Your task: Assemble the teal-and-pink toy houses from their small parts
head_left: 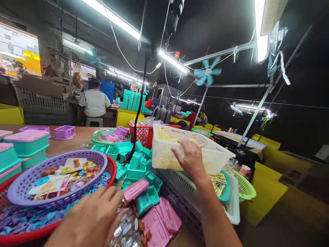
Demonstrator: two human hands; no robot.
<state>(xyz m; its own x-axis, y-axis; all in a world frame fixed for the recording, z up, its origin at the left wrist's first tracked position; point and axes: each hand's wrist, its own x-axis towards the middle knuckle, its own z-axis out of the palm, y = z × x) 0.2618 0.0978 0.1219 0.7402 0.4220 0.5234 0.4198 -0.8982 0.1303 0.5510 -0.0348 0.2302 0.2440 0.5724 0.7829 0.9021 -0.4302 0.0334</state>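
Your right hand (189, 158) holds a white basket (164, 156) above the table; your left hand (89, 219) lies low over small parts.

Your left hand is cut off by the bottom edge, and what is under its palm is hidden; its fingers are slightly apart, and I cannot tell if they grip anything. The shiny packets (125, 231) beside it are blurred. Your right fingers are clamped on the near rim of the white basket, with the fingertips hidden inside. The basket is perforated plastic, tilted, with pale yellow parts (167, 135) in it, hard to make out. It hangs above a pile of teal boxes (135, 163) and a purple crate (177, 202), just in front of a red basket (144, 133). Pink lids (161, 223) lie near your left hand.
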